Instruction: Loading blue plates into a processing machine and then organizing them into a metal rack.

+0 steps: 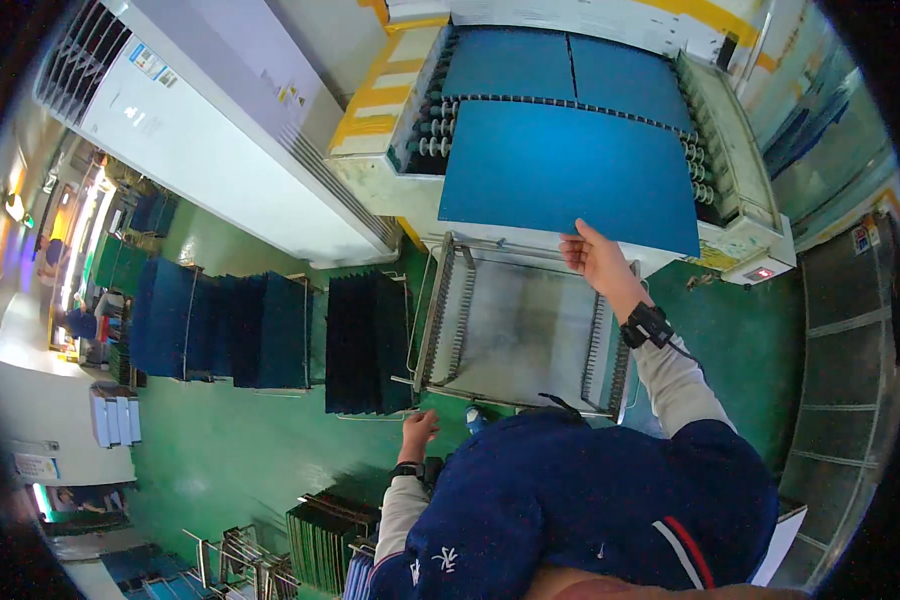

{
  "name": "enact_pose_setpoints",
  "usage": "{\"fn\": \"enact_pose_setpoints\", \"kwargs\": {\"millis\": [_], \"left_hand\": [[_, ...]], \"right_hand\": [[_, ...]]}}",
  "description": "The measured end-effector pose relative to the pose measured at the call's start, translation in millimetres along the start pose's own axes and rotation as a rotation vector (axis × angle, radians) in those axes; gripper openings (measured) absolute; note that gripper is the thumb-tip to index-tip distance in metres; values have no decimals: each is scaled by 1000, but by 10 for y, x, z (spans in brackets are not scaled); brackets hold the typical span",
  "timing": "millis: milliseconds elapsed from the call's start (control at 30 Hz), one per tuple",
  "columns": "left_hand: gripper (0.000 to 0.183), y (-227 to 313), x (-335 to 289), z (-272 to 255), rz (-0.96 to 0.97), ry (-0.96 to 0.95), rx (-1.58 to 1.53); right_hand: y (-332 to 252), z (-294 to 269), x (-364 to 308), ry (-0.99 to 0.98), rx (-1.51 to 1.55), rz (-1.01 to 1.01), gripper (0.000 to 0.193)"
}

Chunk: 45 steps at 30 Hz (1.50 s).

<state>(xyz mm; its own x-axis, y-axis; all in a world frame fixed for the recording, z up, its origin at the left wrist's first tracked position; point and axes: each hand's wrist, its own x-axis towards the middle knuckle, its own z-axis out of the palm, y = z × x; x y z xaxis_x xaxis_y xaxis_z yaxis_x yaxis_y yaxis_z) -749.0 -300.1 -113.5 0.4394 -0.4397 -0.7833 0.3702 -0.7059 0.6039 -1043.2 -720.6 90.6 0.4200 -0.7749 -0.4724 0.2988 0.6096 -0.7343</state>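
A large blue panel (570, 170) lies on the roller conveyor (435, 147), its near edge jutting out toward me. At that edge is my right hand (598, 262), thumb raised apart from loosely bent fingers. The thumb overlaps the panel in the picture; I cannot tell whether it touches. Below the hand stands a metal slotted rack (515, 330) with toothed side bars and a pale base. My left hand (420, 430) hangs low at the rack's left corner, its fingers curled in with nothing seen in them.
Two more blue panels (505, 65) lie farther back on the rollers. Racks of dark blue panels (220, 325) and a darker rack (367, 340) stand left on the green floor. A tall white cabinet (220, 130) rises at upper left. A grey metal frame (840, 370) stands right.
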Motion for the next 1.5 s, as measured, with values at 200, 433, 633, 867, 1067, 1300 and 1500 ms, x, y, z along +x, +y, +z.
{"fn": "enact_pose_setpoints", "kwargs": {"millis": [200, 433, 633, 867, 1067, 1300, 1500], "left_hand": [[39, 110, 91, 144, 27, -92, 172], [53, 199, 182, 414, 219, -111, 651], [57, 385, 147, 601, 260, -170, 877], [48, 474, 9, 796, 320, -185, 1022], [49, 232, 93, 805, 263, -160, 940], [46, 445, -126, 950, 367, -59, 1112], [40, 253, -37, 1005, 377, -20, 982]], "right_hand": [[-33, -22, 136, -13, 11, 3, 44], [-103, -42, 243, -50, 57, -46, 43], [-103, 19, 277, 4, 36, -27, 44], [-71, -37, 366, -7, 58, -62, 40], [-107, 11, 373, -6, 63, -96, 36], [-68, 62, 342, -101, -35, -114, 35], [383, 100, 630, -141, -381, 83, 32]]}}
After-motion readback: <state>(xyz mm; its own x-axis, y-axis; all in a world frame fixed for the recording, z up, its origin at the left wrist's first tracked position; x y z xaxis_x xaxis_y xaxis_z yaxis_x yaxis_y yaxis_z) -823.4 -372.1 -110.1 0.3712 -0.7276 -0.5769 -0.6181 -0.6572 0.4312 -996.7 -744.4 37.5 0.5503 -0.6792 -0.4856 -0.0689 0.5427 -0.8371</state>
